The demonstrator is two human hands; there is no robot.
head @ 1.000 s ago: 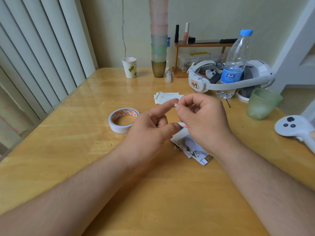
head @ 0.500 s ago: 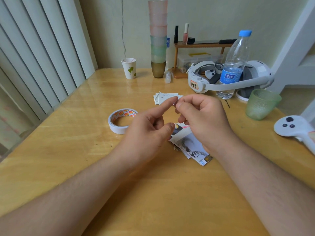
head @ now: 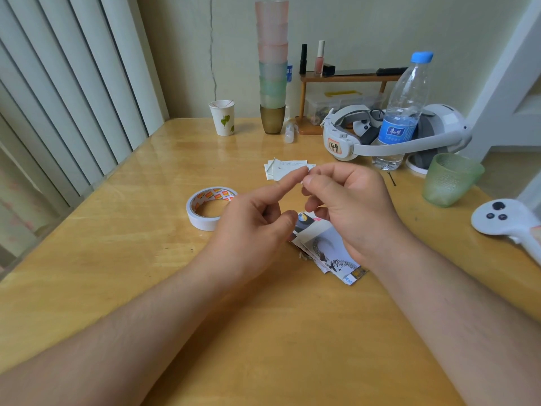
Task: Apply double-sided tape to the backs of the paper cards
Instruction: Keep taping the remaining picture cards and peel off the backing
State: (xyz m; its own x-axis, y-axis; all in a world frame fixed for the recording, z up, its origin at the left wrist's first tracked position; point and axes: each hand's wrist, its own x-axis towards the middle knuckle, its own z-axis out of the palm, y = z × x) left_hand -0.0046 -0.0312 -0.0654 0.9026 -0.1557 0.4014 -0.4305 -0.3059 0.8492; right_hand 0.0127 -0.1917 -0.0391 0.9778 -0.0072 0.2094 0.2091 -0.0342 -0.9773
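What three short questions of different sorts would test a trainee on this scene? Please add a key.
1. True or false: the tape roll lies flat on the table.
2. Which stands nearest the green cup? A) paper cup B) water bottle C) tape roll
3. Fill in: the printed cards lie below the ____ hand.

Key: 1 true. 2 B. 3 right; the left hand is beside it, forefinger extended.
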